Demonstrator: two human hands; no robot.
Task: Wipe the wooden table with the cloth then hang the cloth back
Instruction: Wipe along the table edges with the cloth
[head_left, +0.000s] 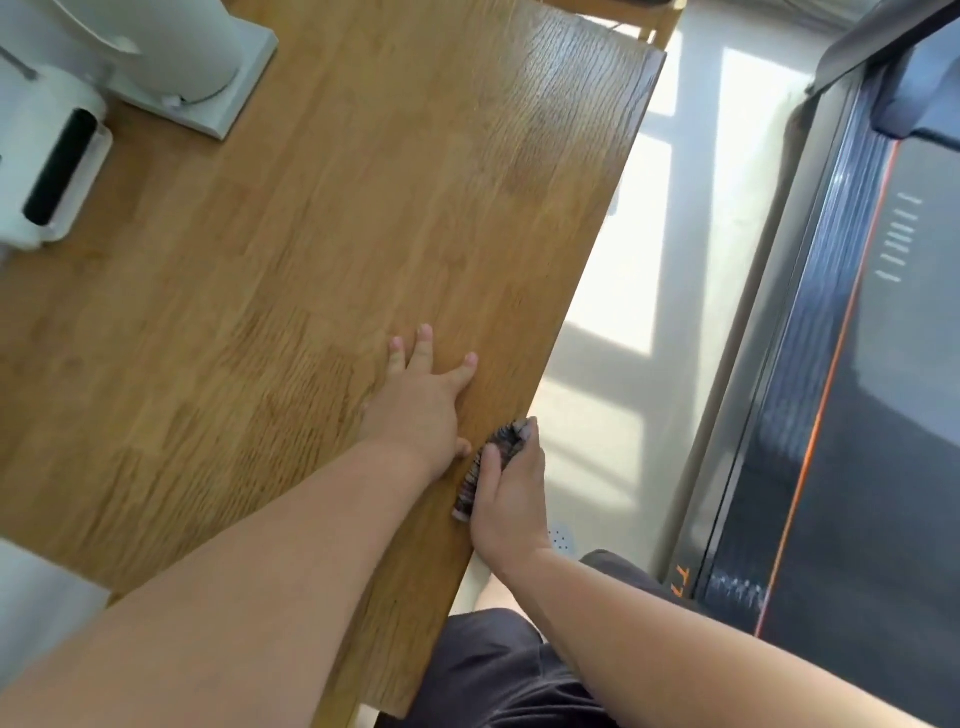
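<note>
I had the left hand (415, 405) flat on the light-brown wooden bench (311, 260), palm down and fingers spread, its grip released and holding nothing. The right hand (511, 493) sat just beside it at the bench's right edge, its grip clenched over the dark, patterned cloth (488, 467), which was bunched into a narrow roll. The cloth lay pressed against the wood along that edge, its ends showing past the fingers. The left thumb almost met the cloth; I could not tell whether they touched. At the far left corner of the bench stood a white appliance on a square base (197, 67), and nearer to me a white device with a black handle (57, 171), both well apart from the hands. To the right, on the pale sunlit floor (649, 312), ran a black treadmill with an orange stripe (857, 364).
</note>
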